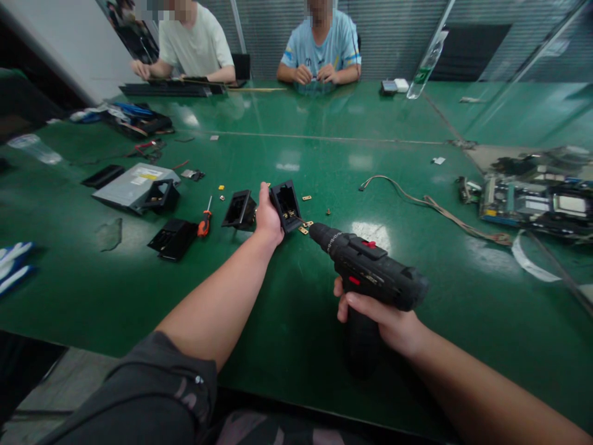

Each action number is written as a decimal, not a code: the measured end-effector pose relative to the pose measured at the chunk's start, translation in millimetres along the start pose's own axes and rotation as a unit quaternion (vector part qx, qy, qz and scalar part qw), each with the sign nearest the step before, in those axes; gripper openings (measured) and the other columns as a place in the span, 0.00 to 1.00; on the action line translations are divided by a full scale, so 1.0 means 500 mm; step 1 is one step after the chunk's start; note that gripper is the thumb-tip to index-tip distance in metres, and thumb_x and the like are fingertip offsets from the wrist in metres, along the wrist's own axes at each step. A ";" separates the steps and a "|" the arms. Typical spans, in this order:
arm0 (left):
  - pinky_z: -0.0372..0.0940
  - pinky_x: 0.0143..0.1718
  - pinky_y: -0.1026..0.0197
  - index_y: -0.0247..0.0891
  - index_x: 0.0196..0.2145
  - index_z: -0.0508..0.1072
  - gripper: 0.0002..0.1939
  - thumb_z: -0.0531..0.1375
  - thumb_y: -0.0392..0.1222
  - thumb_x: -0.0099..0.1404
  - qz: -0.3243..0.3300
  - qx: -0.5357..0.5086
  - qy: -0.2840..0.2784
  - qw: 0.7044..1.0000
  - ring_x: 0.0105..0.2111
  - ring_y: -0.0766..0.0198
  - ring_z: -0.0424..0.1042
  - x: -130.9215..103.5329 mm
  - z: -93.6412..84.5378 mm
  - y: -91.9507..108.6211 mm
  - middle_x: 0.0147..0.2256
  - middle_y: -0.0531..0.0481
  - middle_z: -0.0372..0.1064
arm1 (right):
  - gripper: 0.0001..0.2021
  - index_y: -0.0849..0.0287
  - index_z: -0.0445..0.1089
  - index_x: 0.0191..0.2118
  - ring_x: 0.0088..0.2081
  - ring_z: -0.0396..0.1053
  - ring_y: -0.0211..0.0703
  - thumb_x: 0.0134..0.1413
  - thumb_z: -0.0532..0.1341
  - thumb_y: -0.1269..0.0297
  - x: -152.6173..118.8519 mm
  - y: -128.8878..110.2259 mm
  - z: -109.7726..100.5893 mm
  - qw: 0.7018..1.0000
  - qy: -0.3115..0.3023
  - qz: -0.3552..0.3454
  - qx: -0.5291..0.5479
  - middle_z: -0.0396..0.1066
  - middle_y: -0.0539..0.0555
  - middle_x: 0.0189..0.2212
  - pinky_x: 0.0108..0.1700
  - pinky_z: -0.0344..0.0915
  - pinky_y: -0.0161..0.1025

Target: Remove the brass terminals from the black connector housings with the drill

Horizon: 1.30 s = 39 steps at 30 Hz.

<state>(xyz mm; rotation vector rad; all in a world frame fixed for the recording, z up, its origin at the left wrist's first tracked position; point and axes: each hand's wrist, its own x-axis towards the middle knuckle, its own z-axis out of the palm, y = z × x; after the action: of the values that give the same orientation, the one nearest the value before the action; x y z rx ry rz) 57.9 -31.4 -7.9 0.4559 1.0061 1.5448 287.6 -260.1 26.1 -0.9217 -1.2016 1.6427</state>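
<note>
My left hand (pixel 269 217) is closed round a black open box (pixel 286 201), tilted so that its hollow side faces me; small brass-coloured parts show inside. In my right hand (pixel 375 309) is a black cordless drill (pixel 370 262), gripped by its handle and pointing left. The drill's tip is close to the box's lower right edge; whether they touch I cannot tell. Small brass plates (pixel 304 230) lie under the tip. A second black box (pixel 239 209) stands just left of my left hand. An orange screwdriver (pixel 204 224) lies farther left.
On the green table (pixel 315 321), a metal drive (pixel 134 184) and black plastic pieces (pixel 172 238) lie left. A cable (pixel 430 204) and circuit boards (pixel 540 201) are at right. Two people sit across the table, near a plastic bottle (pixel 426 67).
</note>
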 end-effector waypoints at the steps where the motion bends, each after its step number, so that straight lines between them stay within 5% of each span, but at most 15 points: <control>1: 0.84 0.62 0.35 0.46 0.49 0.84 0.36 0.66 0.84 0.77 0.000 0.002 0.000 1.000 0.58 0.37 0.88 0.001 -0.001 0.000 0.45 0.42 0.87 | 0.20 0.51 0.86 0.49 0.33 0.84 0.48 0.74 0.81 0.39 0.000 0.000 0.000 1.000 0.001 -0.002 -0.001 0.85 0.52 0.36 0.40 0.82 0.45; 39: 0.84 0.63 0.38 0.45 0.48 0.84 0.41 0.63 0.88 0.76 -0.012 0.009 -0.003 1.000 0.57 0.39 0.88 0.004 -0.002 0.001 0.47 0.40 0.88 | 0.19 0.48 0.86 0.47 0.33 0.84 0.51 0.71 0.82 0.38 0.001 -0.003 0.000 1.000 0.007 0.018 -0.001 0.85 0.53 0.35 0.38 0.82 0.48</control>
<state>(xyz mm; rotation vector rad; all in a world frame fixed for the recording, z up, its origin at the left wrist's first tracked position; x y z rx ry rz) 56.2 -30.0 -8.4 0.4591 1.0186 1.5131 287.7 -259.4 27.4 -0.9600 -1.1840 1.6603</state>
